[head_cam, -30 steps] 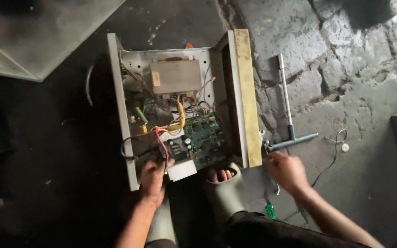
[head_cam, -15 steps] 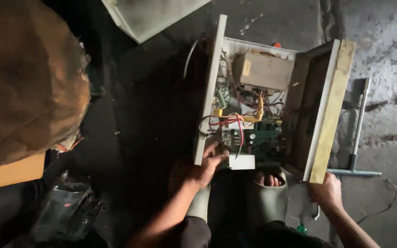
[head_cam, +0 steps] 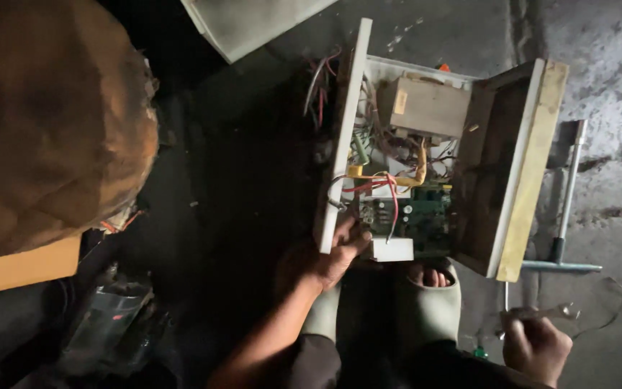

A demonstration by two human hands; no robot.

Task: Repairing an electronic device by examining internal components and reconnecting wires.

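Note:
An open white metal case (head_cam: 345,137) lies on the ground with a green circuit board (head_cam: 419,216), coloured wires and a beige transformer block (head_cam: 426,108) inside. My left hand (head_cam: 329,259) grips the case's lower left edge. My right hand (head_cam: 538,346) is lower right, closed around a thin metal tool (head_cam: 541,313) near the floor. My foot in a pale green sandal (head_cam: 426,299) rests against the case's near end.
A T-shaped metal wrench (head_cam: 566,209) lies on the cracked concrete to the right. A large brown sack (head_cam: 44,122) fills the upper left, above an orange board (head_cam: 16,270). A grey panel (head_cam: 246,21) lies at the top. Dark clutter sits lower left.
My view has swung left, so the case now sits right of centre. My right hand dropped away from the T-wrench and closed on a thin tool. My left hand stays on the case edge.

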